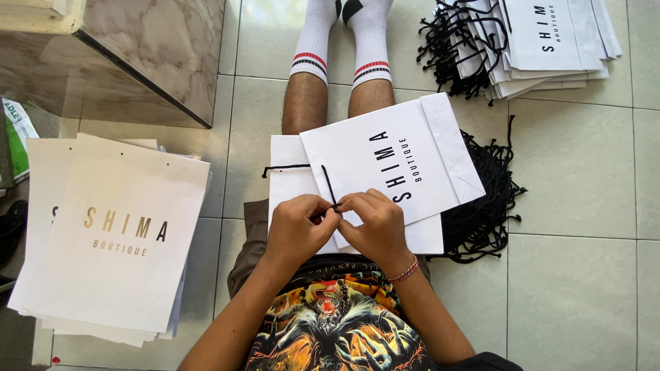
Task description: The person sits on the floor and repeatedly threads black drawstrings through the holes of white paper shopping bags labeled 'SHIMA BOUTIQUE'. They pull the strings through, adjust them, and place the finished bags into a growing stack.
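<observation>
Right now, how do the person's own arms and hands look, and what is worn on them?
Both forearms are bare, with no sleeves reaching them. The left hand wears nothing. The right hand is also bare, but its wrist carries thin braided bracelets, red and pink. No gloves, rings or watch show.

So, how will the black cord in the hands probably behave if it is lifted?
The black cord is thin and curves loosely over the white paper bag, so it probably hangs floppy. It looks very light. Pinched between both hands, it seems unlikely to slip.
</observation>
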